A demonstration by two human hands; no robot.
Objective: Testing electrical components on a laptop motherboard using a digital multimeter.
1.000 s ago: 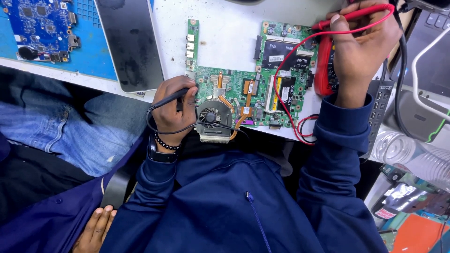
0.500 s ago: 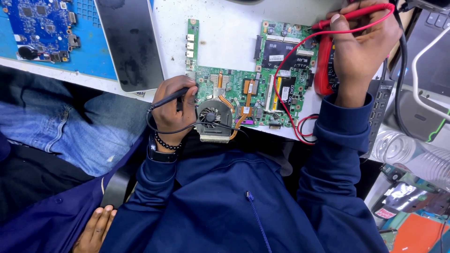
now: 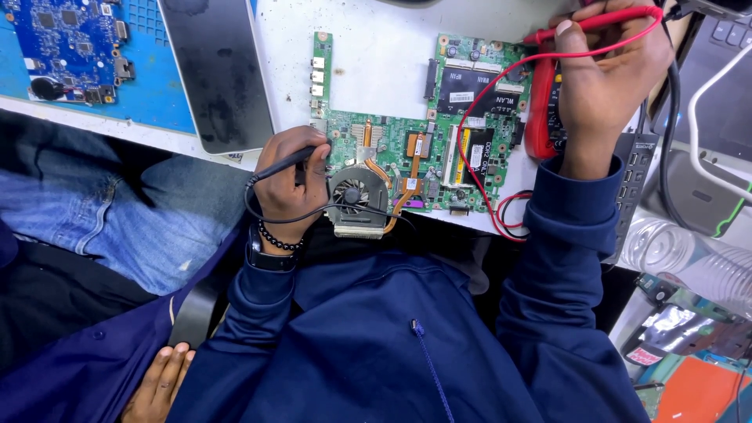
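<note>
the left hand curls its grip tight around a slim black probe, holding it like a pen with the tip set down near the left edge of a green circuit board. a thin black lead loops from the probe under the wrist and across the board's round, finned cooling fan, which sits in a dull metal frame with a copper-coloured pipe curving off it.

the right hand is at the board's far right corner, fingers closed on a red probe pinched by the thumb, and it rests over a red plastic meter. a glossy red lead arcs from the probe down across the board and coils in loops at the table's near edge.

the board lies flat on the white table, studded with small chips, a long memory slot and a dark square panel. to the left lies a flat, smudged dark slab with rounded corners, then a blue mat carrying a blue circuit board. both sleeves are soft navy cloth; a black bead bracelet rings the left wrist. another person's hand rests at the lower left.
</note>
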